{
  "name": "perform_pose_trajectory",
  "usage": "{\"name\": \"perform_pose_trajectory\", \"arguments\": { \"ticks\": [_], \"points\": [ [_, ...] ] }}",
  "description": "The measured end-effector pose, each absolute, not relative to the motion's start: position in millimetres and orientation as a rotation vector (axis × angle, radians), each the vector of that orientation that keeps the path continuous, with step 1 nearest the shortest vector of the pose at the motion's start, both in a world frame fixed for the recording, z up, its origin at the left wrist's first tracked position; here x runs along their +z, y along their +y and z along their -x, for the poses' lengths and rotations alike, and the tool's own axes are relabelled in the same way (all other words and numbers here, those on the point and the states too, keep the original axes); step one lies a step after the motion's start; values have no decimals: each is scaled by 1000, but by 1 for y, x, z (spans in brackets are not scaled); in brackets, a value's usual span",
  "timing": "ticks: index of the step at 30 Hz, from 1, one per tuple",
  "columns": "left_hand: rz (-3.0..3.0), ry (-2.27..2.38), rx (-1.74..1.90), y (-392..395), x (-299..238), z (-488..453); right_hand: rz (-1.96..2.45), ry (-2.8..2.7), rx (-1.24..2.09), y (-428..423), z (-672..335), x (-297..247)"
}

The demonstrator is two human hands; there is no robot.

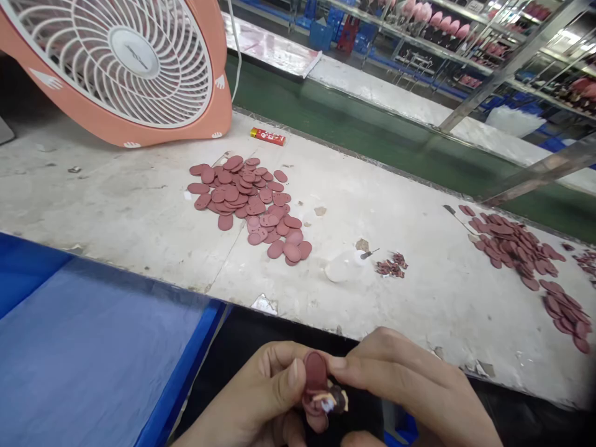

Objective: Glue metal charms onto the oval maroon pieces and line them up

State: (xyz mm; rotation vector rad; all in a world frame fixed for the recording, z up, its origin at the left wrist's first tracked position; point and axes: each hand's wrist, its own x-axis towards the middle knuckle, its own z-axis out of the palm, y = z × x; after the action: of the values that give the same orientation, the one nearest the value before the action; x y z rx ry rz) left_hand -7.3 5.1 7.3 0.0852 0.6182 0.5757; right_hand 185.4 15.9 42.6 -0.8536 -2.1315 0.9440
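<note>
Close to me, below the table edge, a miniature reddish-brown slipper with an oval sole and a small dark, cream and whitish ornament across it is pinched in my left hand. The left thumb presses on its side, while the other fingers curl behind, partly hidden. My right hand reaches in from the right. Its index fingertip touches the slipper's upper edge, and its thumb, cut off by the bottom of the view, stays apart. On the table beyond lies a loose heap of matching oval soles.
A translucent bottle with a dark tip lies beside a little pile of dark ornaments. More soles spread at the right. An orange fan and a red-yellow tube are at the back. A blue bin is lower left.
</note>
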Motion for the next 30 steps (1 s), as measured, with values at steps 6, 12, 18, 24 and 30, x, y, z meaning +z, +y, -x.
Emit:
{"name": "perform_pose_trajectory", "arguments": {
  "ticks": [6, 12, 18, 24, 30],
  "points": [
    [-112, 649, 712, 0, -4, 4, 908, -2056, 866, 16, -174, 37],
    [-213, 1111, 1137, -12, 2, 9, 923, -2021, 478, 13, -153, 26],
    [198, 1126, 1036, -17, 2, 12, 874, -1856, 521, 10, -141, 20],
    [153, 1037, 1101, -20, -5, 39, 963, -1781, 600, 9, -154, 14],
    [79, 476, 1024, -13, 6, 39, 1083, -1637, 751, 9, -154, 5]
  ]
}}
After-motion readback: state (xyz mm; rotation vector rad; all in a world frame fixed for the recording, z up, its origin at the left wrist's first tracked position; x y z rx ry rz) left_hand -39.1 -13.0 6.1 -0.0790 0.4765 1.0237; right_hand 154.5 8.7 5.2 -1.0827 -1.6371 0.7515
